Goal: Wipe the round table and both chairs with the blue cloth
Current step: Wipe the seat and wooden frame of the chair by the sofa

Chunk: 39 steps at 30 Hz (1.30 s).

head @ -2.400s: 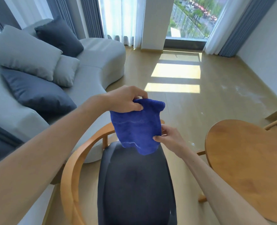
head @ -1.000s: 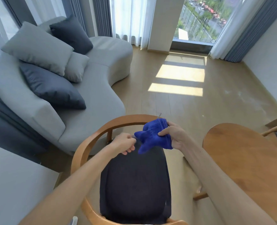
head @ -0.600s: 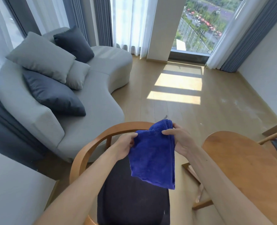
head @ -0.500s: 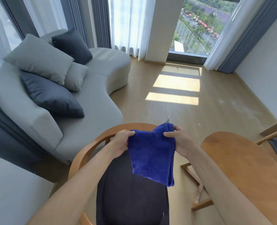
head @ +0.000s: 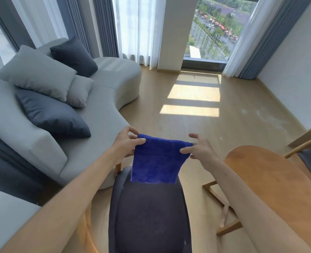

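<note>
The blue cloth [head: 155, 161] hangs flat and folded in the air above the near chair's dark seat cushion [head: 150, 216]. My left hand [head: 125, 143] pinches its upper left corner and my right hand [head: 199, 148] pinches its upper right corner, stretching the top edge between them. The chair's curved wooden backrest is mostly hidden behind the cloth and my arms. The round wooden table [head: 271, 181] stands to the right, partly covered by my right forearm. A second chair [head: 309, 152] shows at the far right edge.
A curved grey sofa [head: 103, 114] with several grey and dark cushions fills the left side. Bare wooden floor [head: 191, 99] with sun patches stretches ahead to the window and curtains. A white surface [head: 3, 220] sits at the lower left.
The cloth went from bunched in my right hand to spread out. My hands have pulled apart, each now holding a top corner, and the cloth hangs wider and flatter.
</note>
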Each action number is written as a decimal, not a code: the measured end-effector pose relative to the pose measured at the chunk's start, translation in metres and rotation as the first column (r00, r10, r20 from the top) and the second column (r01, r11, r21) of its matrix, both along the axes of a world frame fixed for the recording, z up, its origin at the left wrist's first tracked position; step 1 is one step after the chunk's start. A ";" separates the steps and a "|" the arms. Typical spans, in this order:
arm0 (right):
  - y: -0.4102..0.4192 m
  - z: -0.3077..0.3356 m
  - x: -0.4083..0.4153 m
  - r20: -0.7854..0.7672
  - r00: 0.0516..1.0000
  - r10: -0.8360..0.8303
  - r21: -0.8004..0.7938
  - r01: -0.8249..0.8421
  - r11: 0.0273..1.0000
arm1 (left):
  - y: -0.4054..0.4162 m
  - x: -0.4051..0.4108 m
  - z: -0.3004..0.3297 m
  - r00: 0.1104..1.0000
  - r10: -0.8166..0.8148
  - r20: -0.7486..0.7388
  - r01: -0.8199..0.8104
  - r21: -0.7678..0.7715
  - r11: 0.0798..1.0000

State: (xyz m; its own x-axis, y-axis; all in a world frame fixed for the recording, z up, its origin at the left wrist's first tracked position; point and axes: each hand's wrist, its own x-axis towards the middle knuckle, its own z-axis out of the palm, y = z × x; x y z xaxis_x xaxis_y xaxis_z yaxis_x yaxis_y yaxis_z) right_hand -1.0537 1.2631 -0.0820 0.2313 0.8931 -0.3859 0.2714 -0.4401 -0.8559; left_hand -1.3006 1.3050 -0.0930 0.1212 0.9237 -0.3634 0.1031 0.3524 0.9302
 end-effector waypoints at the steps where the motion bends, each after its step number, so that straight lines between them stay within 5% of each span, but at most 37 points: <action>1: 0.000 0.001 0.000 0.051 0.996 0.073 0.013 -0.074 0.997 | 0.000 -0.002 0.001 1.000 -0.019 0.010 0.018 0.011 1.000; 6: 0.001 0.000 0.001 0.491 0.843 0.222 0.130 -0.323 0.937 | 0.003 -0.008 0.006 0.953 -0.200 -0.229 0.238 0.155 0.959; 10: 0.004 0.000 0.007 0.656 0.726 0.206 0.146 -0.390 0.909 | 0.004 -0.006 0.009 0.838 -0.165 -0.520 0.363 0.306 0.880; 15: 0.006 0.005 0.010 0.478 0.851 0.218 0.220 -0.357 0.908 | 0.014 -0.010 0.011 0.825 -0.206 -0.527 0.413 0.313 0.855; 21: 0.004 0.004 0.009 0.140 0.972 0.188 0.240 -0.218 0.946 | 0.013 -0.008 0.015 0.911 -0.288 -0.295 0.362 0.241 0.900; 28: 0.000 -0.002 0.019 -0.278 0.911 0.306 0.098 -0.290 0.952 | 0.007 -0.002 0.009 0.969 -0.192 -0.157 0.214 0.137 0.967; 31: -0.002 -0.006 0.016 -0.113 0.942 0.317 0.059 -0.312 0.948 | 0.007 -0.006 0.007 0.982 -0.184 -0.038 0.185 0.018 0.983; 34: -0.002 -0.009 0.014 0.013 0.974 0.227 0.068 -0.228 0.971 | 0.006 -0.012 0.006 0.947 -0.316 0.056 0.319 -0.078 0.944; 39: 0.000 -0.009 0.012 0.289 0.930 0.227 0.060 -0.254 0.965 | 0.001 -0.004 0.004 0.888 -0.354 -0.293 0.387 0.061 0.920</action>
State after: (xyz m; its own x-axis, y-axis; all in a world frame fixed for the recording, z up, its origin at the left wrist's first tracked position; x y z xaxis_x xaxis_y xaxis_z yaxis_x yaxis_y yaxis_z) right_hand -1.0420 1.2629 -0.0911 0.0902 0.9646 -0.2479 0.5913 -0.2522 -0.7660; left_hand -1.3050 1.3062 -0.0893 0.3749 0.8679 -0.3260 0.4588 0.1319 0.8787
